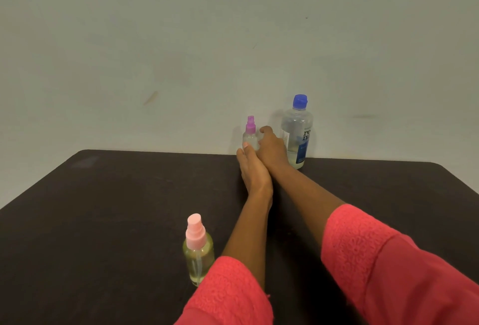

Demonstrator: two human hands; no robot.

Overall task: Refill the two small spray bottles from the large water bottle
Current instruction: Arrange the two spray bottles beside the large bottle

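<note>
Beyond the red sleeves (228, 296), the purple-capped spray bottle (250, 137) is being clasped in the grips of left hand (255, 172) and right hand (272, 148), ideally being kept upright for uncapping.

You face a dark brown, matt worktop (116, 208) with rounded far corners, its far edge against a pale grey-green wall (181, 39). On that wall you can see a brownish smear (150, 97) at the left, a faint dark smudge (364, 116) at the right and a small speck (306, 17) higher up.
</note>
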